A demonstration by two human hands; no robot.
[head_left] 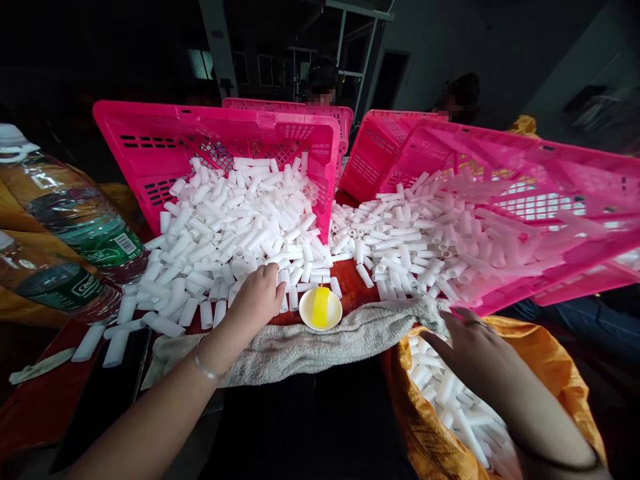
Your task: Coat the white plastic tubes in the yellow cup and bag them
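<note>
Left hand (pixel 256 293), nearer than the open, seemingly empty right hand (pixel 473 340) to the criss-crossed white tubes (pixel 235 230) heaped just beyond, is hovering over the table's (pixel 350 275) near edge, loosely curled, any grip hidden.

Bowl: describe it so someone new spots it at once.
Start at the big pink crate left of centre, with white tubes spilling out toward the gray towel. Just beyond the towel, to the right of the left hand, sits the bowl. Unlike the tubes near it, it is round and shallow, with a bright yellow strip in it.
</note>
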